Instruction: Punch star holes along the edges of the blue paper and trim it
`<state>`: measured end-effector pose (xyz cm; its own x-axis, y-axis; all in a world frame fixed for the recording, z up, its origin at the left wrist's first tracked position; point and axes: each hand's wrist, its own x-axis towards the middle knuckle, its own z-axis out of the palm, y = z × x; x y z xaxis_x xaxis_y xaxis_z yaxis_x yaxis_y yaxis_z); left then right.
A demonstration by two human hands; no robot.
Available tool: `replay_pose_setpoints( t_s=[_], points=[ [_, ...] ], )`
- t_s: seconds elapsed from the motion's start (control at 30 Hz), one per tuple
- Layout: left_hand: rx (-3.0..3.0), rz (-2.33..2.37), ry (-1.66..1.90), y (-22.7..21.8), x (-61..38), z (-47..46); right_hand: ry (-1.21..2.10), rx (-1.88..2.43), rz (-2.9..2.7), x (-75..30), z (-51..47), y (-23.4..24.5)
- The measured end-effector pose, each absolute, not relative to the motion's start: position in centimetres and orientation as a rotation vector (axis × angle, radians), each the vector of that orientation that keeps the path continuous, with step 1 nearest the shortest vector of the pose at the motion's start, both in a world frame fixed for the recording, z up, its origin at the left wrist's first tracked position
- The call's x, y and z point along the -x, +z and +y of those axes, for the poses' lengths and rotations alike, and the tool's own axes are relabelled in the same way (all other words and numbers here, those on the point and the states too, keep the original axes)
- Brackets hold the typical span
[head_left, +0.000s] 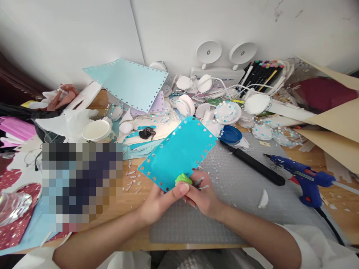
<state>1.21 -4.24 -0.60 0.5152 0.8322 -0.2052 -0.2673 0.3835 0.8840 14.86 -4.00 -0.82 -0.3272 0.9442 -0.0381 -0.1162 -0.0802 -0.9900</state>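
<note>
Turquoise card [176, 153]: held aloft and tilted over the bench [134, 209] and the grey cutting mat [238, 220]; flower-shaped holes along the borders.
Green punch [183, 179]: small, bright green, set at the near edge of the card; a craft punch, judging by the look of it and the holes.
Left hand [157, 201]: thumb on top of the green punch, fingers curled under the card; gripping punch and card together.
Right hand [206, 196]: closed about the same punch from the other side, thumb meeting the left one; thin pale strips sticking out beside the knuckles.
Card edge: best seated fully and squarely in the slot before any squeeze, to keep each flower whole.
Hole spacing: best matched to the neighbouring flowers, with the card kept flat and unbent.
Thumb pressure: best applied straight down, both thumbs together, for a clean cut.
Punch slot: hidden by thumbs and fingers; depth of the card inside impossible to tell.
Fingertips: mostly out of sight beneath the card.
Pale strips: too fine to identify, held or merely lying behind uncertain.
Pixelated block [81, 186]: contents masked on the left side.
Glue gun [308, 179]: on the right; glue stick cut off by the frame.
</note>
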Motion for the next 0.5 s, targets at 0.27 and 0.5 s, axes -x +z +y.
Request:
replay_pose_setpoints(
  t_s=[0.27,0.5],
  points=[
    [-0.908,0.888,0.854,0.3,-0.7,-3.2,1.618,0.995,-1.557,-17.7,-2.8,0.3],
    [-1.244,1.098,0.825,1.0,-1.2,-2.7,1.626,1.134,-1.611,-19.9,-2.6,-0.6]
  ],
)
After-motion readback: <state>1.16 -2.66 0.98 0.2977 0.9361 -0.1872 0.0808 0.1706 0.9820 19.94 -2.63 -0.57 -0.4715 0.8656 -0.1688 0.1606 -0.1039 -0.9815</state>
